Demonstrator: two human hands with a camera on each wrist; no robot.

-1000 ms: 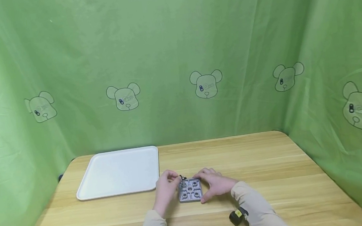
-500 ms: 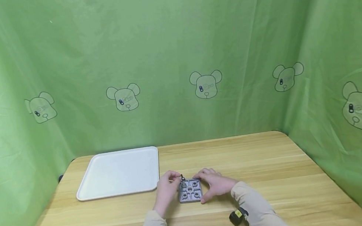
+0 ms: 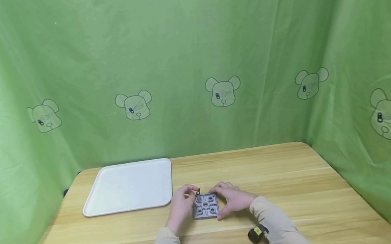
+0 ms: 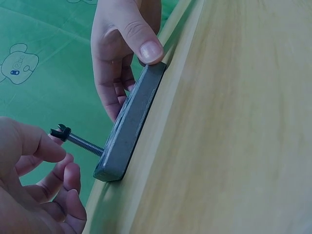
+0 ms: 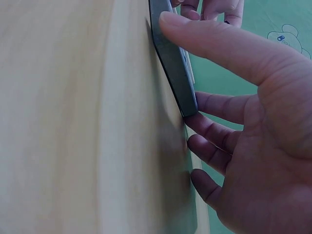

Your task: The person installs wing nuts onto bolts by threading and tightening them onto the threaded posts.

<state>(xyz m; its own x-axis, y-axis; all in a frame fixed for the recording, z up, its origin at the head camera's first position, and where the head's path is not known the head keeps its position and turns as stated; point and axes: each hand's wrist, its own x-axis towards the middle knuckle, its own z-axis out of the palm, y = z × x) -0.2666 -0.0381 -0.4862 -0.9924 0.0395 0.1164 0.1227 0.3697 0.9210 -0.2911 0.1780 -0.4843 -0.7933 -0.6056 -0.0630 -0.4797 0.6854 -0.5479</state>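
Green bear-printed fabric curtain (image 3: 173, 52): bright, pale glare at left
Pale wood-grain tabletop (image 5: 63, 122): soft shadow beside the grey square metal plate (image 5: 173, 61); blurred grain in wrist views
Wrist views: dimmer, bluish

You can come to the metal plate (image 3: 206, 211) most easily from the near side, between the two forearms, although the black wrist cameras (image 3: 255, 235) narrow this way. At its far left corner, the screw (image 4: 85, 144) stands up and blocks a low pass. Your left hand (image 3: 180, 205) fills the passage beside the white tray (image 3: 130, 185); your right hand (image 3: 234, 198) closes the right edge. Further right, the table (image 3: 319, 192) gives you wide room until the green curtain (image 3: 386, 172).
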